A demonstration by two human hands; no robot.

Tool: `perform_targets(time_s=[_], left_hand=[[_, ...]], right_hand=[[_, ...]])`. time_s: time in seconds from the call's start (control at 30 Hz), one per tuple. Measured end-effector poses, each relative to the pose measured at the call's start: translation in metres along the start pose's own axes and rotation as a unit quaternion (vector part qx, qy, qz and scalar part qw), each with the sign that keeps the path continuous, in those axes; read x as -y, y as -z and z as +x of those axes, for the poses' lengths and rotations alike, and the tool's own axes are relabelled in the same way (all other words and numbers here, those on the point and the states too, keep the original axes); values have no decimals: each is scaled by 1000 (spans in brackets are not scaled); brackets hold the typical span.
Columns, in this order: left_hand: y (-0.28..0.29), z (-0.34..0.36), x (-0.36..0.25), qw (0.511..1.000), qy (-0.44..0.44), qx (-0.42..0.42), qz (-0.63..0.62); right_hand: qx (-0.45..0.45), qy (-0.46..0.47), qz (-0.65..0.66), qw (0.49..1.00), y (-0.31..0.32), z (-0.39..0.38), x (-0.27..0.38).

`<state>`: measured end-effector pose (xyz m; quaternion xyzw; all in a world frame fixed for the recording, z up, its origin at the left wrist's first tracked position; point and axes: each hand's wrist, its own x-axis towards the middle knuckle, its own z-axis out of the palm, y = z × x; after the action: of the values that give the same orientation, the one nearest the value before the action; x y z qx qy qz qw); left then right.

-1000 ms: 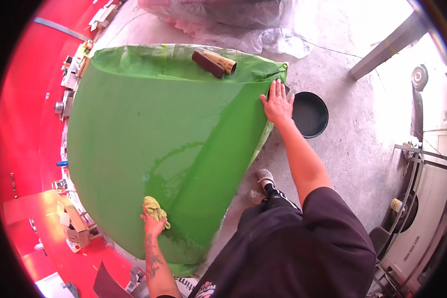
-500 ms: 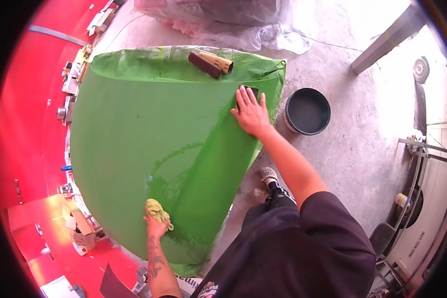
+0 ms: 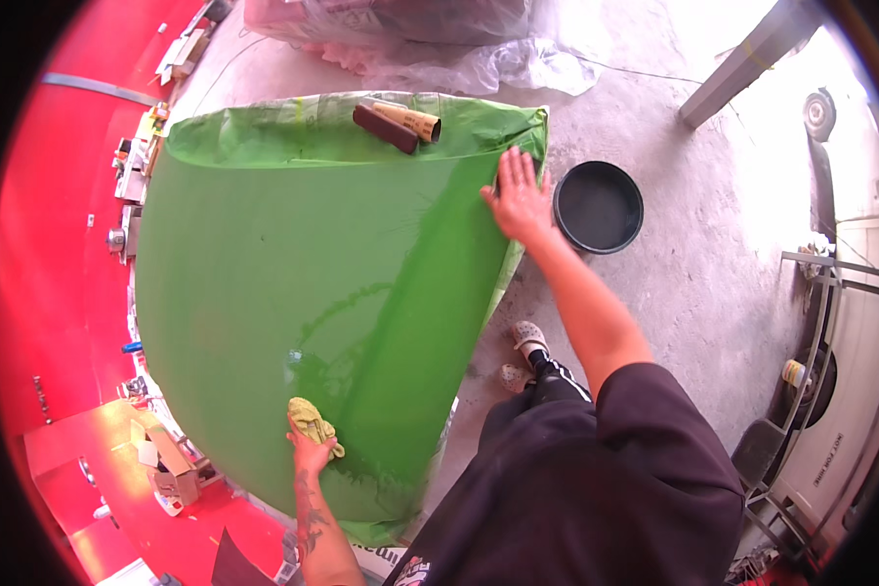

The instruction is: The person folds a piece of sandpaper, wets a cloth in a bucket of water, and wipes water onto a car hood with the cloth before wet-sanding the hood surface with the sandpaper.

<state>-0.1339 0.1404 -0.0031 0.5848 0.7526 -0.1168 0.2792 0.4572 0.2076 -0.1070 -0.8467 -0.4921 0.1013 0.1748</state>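
A large, gently curved green panel (image 3: 264,283), partly wet, lies in front of me. My right hand (image 3: 525,202) lies flat near its far right corner, fingers stretched out over a dark piece that looks like sandpaper (image 3: 499,182), mostly hidden beneath the palm and fingers. Near the panel's front left, my left hand (image 3: 310,453) is closed around a crumpled yellow cloth (image 3: 313,422), which rests on the surface. On the green-stained covering (image 3: 254,137) along the far edge sit a maroon sanding block (image 3: 386,129) and a curled tan sheet of sandpaper (image 3: 420,122).
A black bucket (image 3: 599,207) stands on the concrete floor (image 3: 684,322), close to the panel's right corner. Plastic-wrapped bulk (image 3: 391,21) lies beyond. A grey post (image 3: 742,68) rises at far right. Boxes and tools, including a cardboard box (image 3: 173,467), line the left.
My right hand has slid farther right and slightly away, to the panel's corner edge, with the dark piece under it. My left hand and the yellow cloth have hardly moved. The view has shifted slightly.
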Motion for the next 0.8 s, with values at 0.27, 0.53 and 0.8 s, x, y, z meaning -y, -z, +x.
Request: perform_targets(time_s=[0.27, 0.53, 0.8], left_hand=[[0, 1, -2, 999, -1, -4, 34], [4, -7, -13, 999, 45, -5, -3], [-1, 4, -6, 1000, -4, 3, -9]], right_hand=[[66, 47, -69, 994, 28, 3, -16], [68, 122, -48, 989, 2, -81, 26], [21, 51, -40, 998, 17, 3, -24]])
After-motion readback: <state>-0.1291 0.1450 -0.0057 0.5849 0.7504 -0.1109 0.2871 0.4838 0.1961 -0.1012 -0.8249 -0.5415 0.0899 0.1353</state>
